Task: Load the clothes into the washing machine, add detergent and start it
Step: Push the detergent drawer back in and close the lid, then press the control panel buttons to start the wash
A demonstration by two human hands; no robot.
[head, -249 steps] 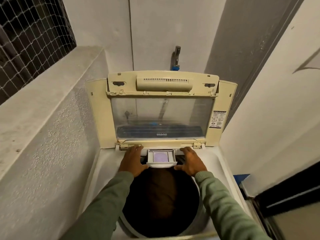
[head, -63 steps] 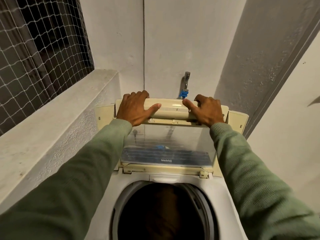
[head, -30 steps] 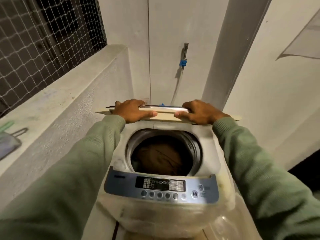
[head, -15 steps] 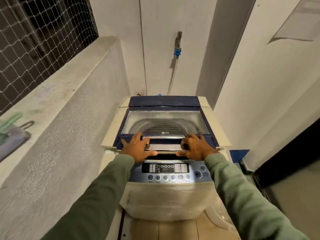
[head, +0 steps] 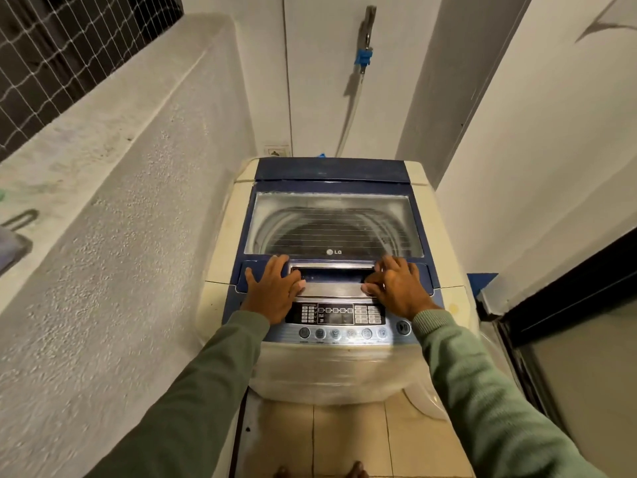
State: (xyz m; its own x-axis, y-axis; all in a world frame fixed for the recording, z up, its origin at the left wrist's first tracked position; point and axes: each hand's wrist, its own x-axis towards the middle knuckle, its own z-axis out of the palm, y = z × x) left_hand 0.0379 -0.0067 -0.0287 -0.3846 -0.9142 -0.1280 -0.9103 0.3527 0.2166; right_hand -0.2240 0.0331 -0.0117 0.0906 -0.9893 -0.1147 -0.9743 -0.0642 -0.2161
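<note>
Now: washing machine [head: 331,370] stood on the tiled floor [head: 348,439], lid [head: 331,171] shut flat. Both hands lay at the lid's front edge, just behind the control panel [head: 336,313]. Left hand [head: 272,293]: fingers straight and spread, flat on the lid beside the left end of the handle [head: 332,279], gripping nothing. Right hand [head: 396,288]: fingers bent at the handle's right end; hooked or merely resting, could not tell. Window [head: 332,225] showed a dark drum; clothes not discernible.
</note>
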